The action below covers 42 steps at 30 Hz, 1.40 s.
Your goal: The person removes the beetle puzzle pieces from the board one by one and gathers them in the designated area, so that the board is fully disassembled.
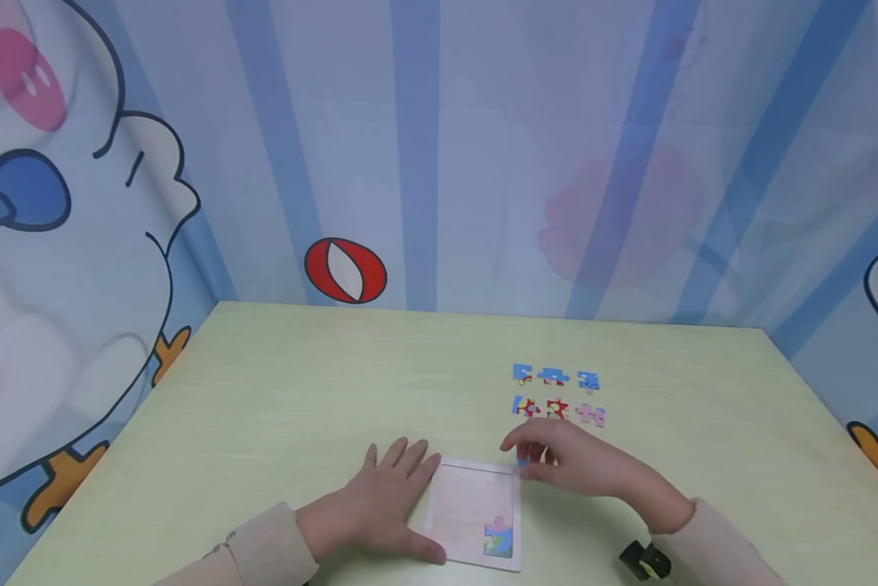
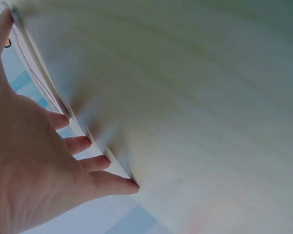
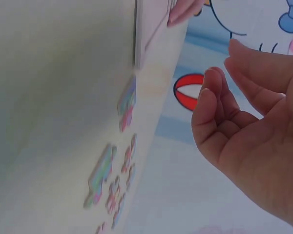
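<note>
A pale puzzle tray lies flat on the table, with one puzzle piece in its lower right corner. My left hand is spread on the table, its thumb and index finger touching the tray's left edge. Over the tray's upper right corner hovers my right hand, fingers loosely bent. The right wrist view shows nothing between the fingers of this hand. A colourful puzzle piece lies near the tray's edge there; in the head view the hand mostly covers it.
Beyond my right hand, several loose puzzle pieces lie in two rows. A small black object is beside the right sleeve. A patterned curtain hangs behind the table.
</note>
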### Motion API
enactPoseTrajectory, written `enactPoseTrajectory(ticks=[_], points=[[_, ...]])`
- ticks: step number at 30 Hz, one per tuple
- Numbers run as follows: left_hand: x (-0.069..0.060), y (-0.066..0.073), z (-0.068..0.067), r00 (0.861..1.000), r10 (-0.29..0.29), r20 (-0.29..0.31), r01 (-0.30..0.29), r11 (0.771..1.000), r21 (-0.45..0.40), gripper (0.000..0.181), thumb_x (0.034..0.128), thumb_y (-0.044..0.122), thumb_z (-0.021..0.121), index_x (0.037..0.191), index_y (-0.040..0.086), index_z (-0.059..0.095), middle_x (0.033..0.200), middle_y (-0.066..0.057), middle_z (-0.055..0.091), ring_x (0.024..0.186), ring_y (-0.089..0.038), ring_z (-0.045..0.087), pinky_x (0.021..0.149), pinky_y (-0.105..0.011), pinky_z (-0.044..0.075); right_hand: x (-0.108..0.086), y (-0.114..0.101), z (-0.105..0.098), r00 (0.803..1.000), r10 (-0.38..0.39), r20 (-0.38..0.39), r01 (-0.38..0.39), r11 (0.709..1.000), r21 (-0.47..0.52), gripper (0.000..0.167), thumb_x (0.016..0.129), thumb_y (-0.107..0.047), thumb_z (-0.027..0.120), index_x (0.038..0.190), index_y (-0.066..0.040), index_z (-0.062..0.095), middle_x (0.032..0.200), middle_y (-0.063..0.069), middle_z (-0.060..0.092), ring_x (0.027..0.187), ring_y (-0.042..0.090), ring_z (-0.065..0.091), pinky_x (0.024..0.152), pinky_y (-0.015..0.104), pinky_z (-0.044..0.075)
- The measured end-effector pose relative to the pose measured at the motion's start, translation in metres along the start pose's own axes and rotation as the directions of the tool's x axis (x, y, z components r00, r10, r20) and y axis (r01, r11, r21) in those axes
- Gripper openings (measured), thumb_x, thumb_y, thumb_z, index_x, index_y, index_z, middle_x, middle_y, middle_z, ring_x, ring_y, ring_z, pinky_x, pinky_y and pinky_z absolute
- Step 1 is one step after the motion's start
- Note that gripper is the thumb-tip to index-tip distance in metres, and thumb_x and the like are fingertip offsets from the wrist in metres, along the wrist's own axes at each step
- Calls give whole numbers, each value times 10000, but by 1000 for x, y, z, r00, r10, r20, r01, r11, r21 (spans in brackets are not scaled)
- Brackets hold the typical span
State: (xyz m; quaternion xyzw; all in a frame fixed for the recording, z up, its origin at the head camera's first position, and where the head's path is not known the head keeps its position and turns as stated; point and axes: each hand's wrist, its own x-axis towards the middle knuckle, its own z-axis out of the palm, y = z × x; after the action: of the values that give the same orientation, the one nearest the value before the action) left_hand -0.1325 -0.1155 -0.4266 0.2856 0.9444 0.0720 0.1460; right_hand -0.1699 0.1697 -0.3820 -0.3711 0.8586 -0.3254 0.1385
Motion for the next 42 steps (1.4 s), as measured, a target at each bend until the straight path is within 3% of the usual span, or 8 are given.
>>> enactPoseTrajectory(ticks=[9, 20, 30, 42], points=[[0, 1, -1, 1000, -3, -1, 3, 1000, 5, 1135, 705, 822, 556, 1518, 83, 270, 1575, -168, 225, 1436, -406, 190, 1051, -699, 199, 2, -15, 19, 995, 8, 95, -11, 999, 32, 302, 850, -153, 736, 1134, -94, 652, 966, -19, 616, 830, 44, 525, 709, 237, 496], [1, -1, 2, 1000, -3, 6, 3, 1000, -2, 1148, 699, 842, 533, 1524, 92, 257, 1581, -165, 213, 1441, -404, 176, 1054, -699, 195, 5, -15, 36, 984, 40, 176, -45, 999, 27, 351, 795, -209, 794, 1107, -126, 657, 886, -98, 566, 815, 27, 511, 724, 202, 468], [1, -1, 2, 1000, 6, -4, -6, 1000, 5, 1141, 706, 829, 543, 1521, 82, 260, 1577, -172, 217, 1439, -407, 179, 1058, -695, 191, 4, -15, 44, 981, 53, 189, -46, 998, -43, 381, 744, -258, 830, 1065, -135, 666, 861, -132, 529, 798, 10, 474, 744, 195, 441], [1, -2, 3, 1000, 10, -5, -10, 1000, 11, 1137, 710, 828, 541, 1519, 80, 261, 1573, -175, 225, 1434, -413, 190, 1048, -702, 202, 6, -19, 51, 975, 107, 195, -84, 989, -122, 322, 723, -177, 835, 1005, -138, 685, 875, -146, 520, 795, 0, 460, 767, 202, 441]])
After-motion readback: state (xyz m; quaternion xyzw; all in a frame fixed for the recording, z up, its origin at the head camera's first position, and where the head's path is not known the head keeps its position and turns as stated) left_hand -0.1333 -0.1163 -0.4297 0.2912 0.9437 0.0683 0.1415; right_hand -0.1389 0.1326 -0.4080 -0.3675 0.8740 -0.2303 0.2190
